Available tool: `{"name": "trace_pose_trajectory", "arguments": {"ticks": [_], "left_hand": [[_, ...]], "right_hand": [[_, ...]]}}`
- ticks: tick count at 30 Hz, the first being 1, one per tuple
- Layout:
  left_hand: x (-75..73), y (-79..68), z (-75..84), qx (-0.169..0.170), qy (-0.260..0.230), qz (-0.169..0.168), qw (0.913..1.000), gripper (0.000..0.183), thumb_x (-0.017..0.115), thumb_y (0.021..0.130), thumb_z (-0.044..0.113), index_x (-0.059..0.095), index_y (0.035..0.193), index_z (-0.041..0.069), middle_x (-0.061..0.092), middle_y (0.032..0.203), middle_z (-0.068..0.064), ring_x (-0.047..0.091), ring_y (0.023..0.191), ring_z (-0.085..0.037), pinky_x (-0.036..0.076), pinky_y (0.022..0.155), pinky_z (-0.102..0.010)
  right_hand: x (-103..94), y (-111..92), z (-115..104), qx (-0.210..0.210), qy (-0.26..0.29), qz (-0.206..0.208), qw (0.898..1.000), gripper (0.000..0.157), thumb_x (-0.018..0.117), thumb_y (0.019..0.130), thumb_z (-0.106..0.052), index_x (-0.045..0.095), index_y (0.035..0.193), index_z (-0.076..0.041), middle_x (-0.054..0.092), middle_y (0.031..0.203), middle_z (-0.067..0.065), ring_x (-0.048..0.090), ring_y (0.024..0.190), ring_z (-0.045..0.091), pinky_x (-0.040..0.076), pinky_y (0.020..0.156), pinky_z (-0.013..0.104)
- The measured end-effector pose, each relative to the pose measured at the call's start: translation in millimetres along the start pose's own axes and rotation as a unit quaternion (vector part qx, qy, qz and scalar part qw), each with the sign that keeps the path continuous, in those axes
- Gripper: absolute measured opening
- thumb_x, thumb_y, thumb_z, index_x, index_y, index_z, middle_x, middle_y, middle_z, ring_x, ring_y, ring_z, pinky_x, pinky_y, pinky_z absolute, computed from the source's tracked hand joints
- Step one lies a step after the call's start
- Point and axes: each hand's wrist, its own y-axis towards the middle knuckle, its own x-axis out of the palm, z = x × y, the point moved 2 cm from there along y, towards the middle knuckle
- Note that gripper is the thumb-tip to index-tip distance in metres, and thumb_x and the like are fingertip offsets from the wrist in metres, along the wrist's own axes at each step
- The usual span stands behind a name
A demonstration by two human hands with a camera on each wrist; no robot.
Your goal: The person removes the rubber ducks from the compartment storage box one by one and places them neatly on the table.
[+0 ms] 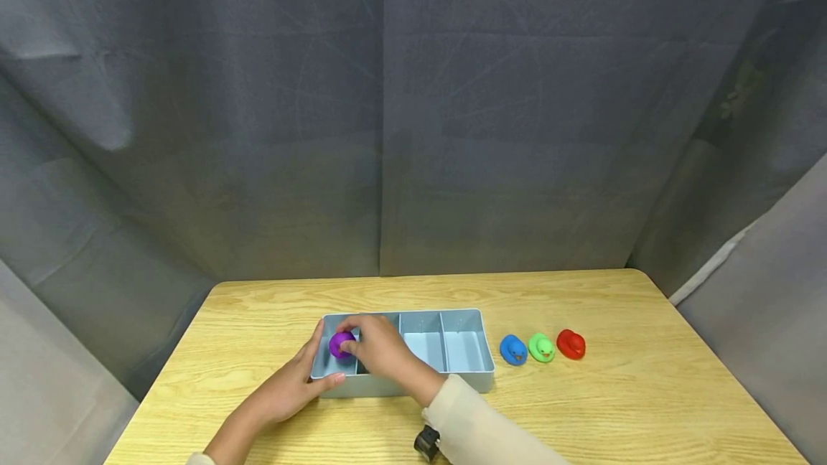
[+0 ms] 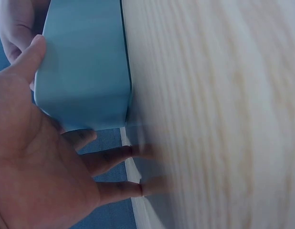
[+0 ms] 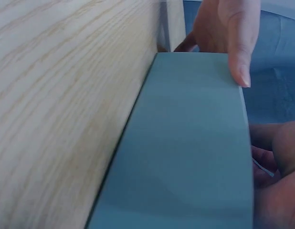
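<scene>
A light blue divided box (image 1: 466, 372) stands on the wooden table, its compartments in a row. My right hand (image 1: 384, 346) reaches over its front wall and pinches a purple toy duck (image 1: 339, 344) at the leftmost compartment. Fingers cover part of the duck; whether it touches the compartment floor I cannot tell. My left hand (image 1: 291, 386) rests against the box's left end, thumb on the front rim and fingers spread along the side. In the left wrist view, the left hand's fingers (image 2: 109, 160) are extended around the box's corner. The right wrist view shows mainly the box's front wall (image 3: 181, 143).
Right of the box, a blue toy duck (image 1: 513, 350), a green one (image 1: 541, 348) and a red one (image 1: 571, 344) sit in a row on the table (image 1: 620, 393). Grey curtains (image 1: 413, 163) hang behind the table and at its sides.
</scene>
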Motion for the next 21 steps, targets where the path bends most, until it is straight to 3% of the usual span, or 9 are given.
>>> {"name": "trace_pose_trajectory", "arguments": {"ticks": [4, 8, 21], "left_hand": [[0.0, -0.2, 0.4, -0.003, 0.000, 0.000, 1.0000, 0.104, 0.062, 0.101, 0.052, -0.014, 0.165, 0.023, 0.003, 0.172, -0.021, 0.036, 0.146, -0.049, 0.035, 0.115, -0.065], [0.0, -0.3, 0.3, -0.006, 0.004, 0.002, 1.0000, 0.103, 0.061, 0.101, 0.053, -0.014, 0.165, 0.024, 0.003, 0.172, -0.021, 0.036, 0.146, -0.051, 0.035, 0.114, -0.066], [-0.1, -0.7, 0.9, -0.014, 0.016, 0.012, 0.9997, 0.102, 0.061, 0.100, 0.055, -0.011, 0.166, 0.027, 0.005, 0.172, -0.021, 0.034, 0.147, -0.051, 0.033, 0.114, -0.068]], "right_hand": [[-6.5, -2, -3, 0.003, 0.009, 0.000, 1.000, 0.022, 0.077, 0.094, -0.014, 0.077, 0.116, -0.012, 0.075, 0.119, 0.001, 0.068, 0.114, 0.026, 0.054, 0.098, 0.039], [-12.6, -3, -5, 0.006, 0.014, 0.002, 1.000, 0.022, 0.076, 0.094, -0.014, 0.077, 0.116, -0.013, 0.075, 0.117, 0.000, 0.067, 0.108, 0.026, 0.053, 0.094, 0.039], [-30.1, -12, -8, -0.006, 0.064, 0.007, 0.998, 0.022, 0.072, 0.096, -0.005, 0.074, 0.118, -0.006, 0.073, 0.116, 0.008, 0.073, 0.102, 0.023, 0.057, 0.080, 0.019]]}}
